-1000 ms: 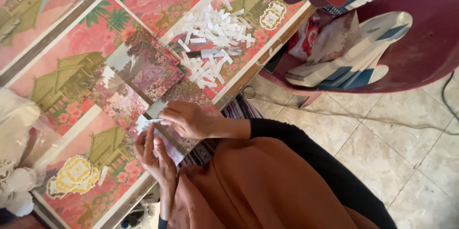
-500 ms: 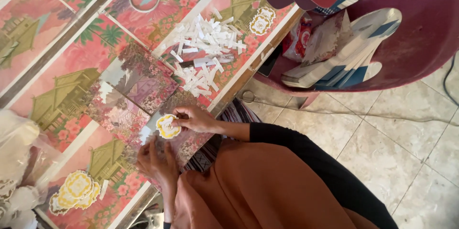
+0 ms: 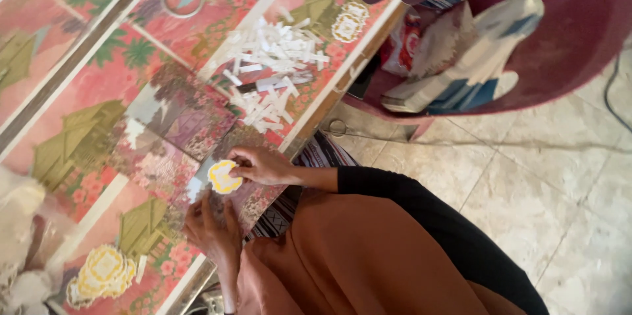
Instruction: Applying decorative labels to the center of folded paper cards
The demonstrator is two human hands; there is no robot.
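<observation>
Right hand fingertips pinched on yellow sticker

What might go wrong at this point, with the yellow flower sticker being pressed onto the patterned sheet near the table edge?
1. The right hand pins the yellow flower sticker by one side only, so it may set crooked or crease.
2. The patterned sheet reaches the table edge under the left hand; it might slide off toward the lap.
3. The pile of white paper strips lies loose close by; a sweeping arm could scatter them.
</observation>
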